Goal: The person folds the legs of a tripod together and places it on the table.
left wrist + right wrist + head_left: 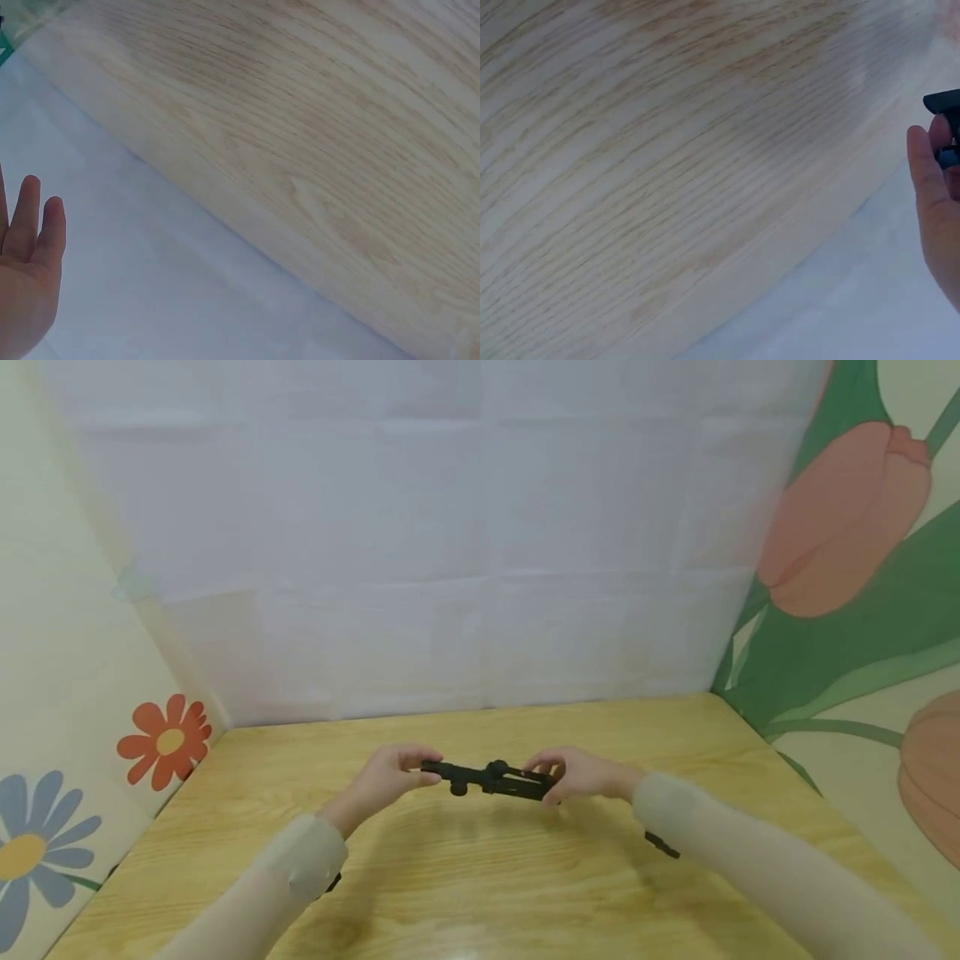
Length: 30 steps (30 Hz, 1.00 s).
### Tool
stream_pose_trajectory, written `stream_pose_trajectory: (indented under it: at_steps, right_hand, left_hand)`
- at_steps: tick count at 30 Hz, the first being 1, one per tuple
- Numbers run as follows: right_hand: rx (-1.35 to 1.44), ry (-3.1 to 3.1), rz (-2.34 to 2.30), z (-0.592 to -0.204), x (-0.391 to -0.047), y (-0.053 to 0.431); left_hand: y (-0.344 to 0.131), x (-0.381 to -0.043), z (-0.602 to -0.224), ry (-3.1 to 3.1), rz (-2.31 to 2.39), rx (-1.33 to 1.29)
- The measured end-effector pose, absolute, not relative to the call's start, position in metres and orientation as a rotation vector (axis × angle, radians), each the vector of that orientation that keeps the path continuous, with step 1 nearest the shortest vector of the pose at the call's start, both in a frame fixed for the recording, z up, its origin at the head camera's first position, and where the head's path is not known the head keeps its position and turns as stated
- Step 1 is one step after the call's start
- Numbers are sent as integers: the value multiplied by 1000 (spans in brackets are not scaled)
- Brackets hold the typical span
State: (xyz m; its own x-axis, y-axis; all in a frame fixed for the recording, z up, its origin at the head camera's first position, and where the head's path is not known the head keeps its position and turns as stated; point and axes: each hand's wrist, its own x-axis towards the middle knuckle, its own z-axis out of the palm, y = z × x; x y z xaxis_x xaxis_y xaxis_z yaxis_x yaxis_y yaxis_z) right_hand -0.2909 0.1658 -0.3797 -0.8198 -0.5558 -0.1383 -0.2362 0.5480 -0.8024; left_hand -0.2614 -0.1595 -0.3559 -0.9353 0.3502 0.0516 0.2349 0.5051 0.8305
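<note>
A small black folded tripod (480, 777) with round knobs is held crosswise over the table, its legs toward the right. My left hand (392, 775) pinches its narrow left end between thumb and fingers. At the other end, my right hand (583, 774) grips the leg section, thumb on the near side. In the left wrist view only the outer fingers and palm edge of the left hand (26, 300) show, the tripod being out of sight. The right wrist view catches the right hand (937, 225) at its edge, with a dark part of the tripod (945, 102) by the fingers.
Beneath the hands lies a wood-grain table (480, 877). A white sheet (480, 543) hangs behind its back edge. Flower-patterned panels stand at the left (67, 635) and right (862, 685). Black straps (662, 845) show under the sleeves.
</note>
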Motion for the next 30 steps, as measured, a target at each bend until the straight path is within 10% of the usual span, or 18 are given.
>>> stream_pose_trajectory:
  at_steps: [30]
  right_hand:
    - [-621, 2445, -1368, -378, -292, 183]
  left_hand:
    - [-155, -260, -390, 2637, 1304, 587]
